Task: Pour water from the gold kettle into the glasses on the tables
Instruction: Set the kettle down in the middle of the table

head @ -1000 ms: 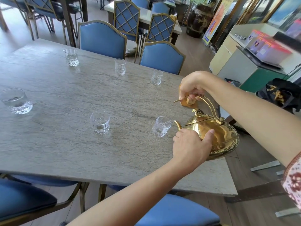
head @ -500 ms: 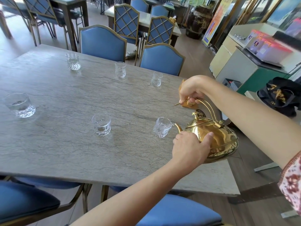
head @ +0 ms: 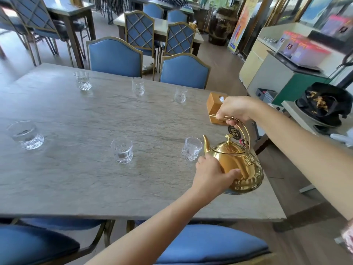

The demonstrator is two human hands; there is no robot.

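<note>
Gold kettle (head: 235,165) righted since 0.5 s ago: spout now up, clear of nearest glass (head: 191,149). Count: 1 kettle, 6 glasses (head: 122,151), all on one grey table (head: 76,178). Right hand (head: 234,109) wrapped round arched handle, directly above lid. Left hand (head: 210,173) cupped on kettle body, thumb curled across its side. Nearest glass just beyond left fingers. Kettle polished, knobbed lid, ribbed base.

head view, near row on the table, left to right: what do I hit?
far-left glass → middle glass → glass by the spout → gold kettle
</note>
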